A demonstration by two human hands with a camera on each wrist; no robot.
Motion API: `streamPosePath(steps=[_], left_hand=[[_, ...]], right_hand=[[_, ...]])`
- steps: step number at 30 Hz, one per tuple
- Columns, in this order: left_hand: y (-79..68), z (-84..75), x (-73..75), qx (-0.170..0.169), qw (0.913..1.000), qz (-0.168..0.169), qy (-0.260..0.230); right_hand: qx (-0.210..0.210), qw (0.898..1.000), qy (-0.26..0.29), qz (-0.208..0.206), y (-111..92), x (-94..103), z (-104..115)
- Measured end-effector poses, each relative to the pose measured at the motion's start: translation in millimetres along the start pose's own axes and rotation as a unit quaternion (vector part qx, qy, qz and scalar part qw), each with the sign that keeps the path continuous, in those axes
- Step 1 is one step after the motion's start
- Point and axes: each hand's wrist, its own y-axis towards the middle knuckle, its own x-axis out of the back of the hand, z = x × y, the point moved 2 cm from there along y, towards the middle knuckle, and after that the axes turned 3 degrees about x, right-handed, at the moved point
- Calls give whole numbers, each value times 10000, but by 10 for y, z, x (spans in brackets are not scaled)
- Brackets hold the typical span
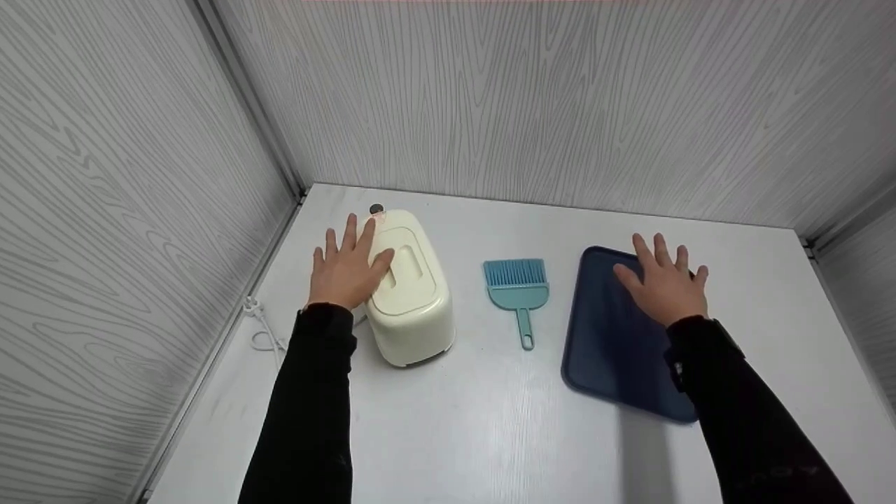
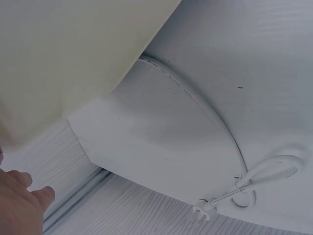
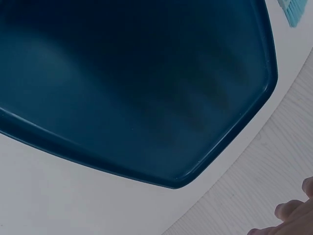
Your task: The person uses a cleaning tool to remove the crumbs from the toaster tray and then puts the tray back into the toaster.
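Note:
My left hand (image 1: 343,273), fingers spread, is over the left side of a cream-coloured, rounded box-shaped appliance (image 1: 413,311) with a recessed lid. Whether it touches the lid or hovers, I cannot tell. In the left wrist view the appliance's side (image 2: 73,44) fills the upper left, and a few fingers (image 2: 22,205) show at the lower left. My right hand (image 1: 668,287) is spread above the far part of a dark blue tray (image 1: 602,343), holding nothing. The right wrist view shows the tray (image 3: 122,122) below, with fingertips (image 3: 288,210) at the lower right corner.
Between the hands lies a small teal brush (image 1: 518,295), bristles away from me. A white cord (image 2: 210,112) runs from the appliance to a looped bundle and plug (image 2: 203,208). A small dark round object (image 1: 376,208) sits at the appliance's far end. Wood-grain panels (image 1: 490,98) enclose the white table.

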Motion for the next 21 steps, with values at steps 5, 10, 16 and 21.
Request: streamPosePath(steps=[5, 10, 16, 21], left_hand=[[-20, 18, -42, 41, 9994, -24, -349], [-36, 8, -81, 174, 9974, -84, -694], [-35, 21, -129, 533, 9926, 4, -1088], [-15, 2, -162, 694, 9833, 122, -1680]], right_hand=[[118, 9998, 148, -67, 10, -39, 87], [157, 9989, 428, -84, 15, -134, 187], [240, 9971, 725, -53, 2, -325, 358], [221, 9950, 977, 35, -5, -471, 500]])
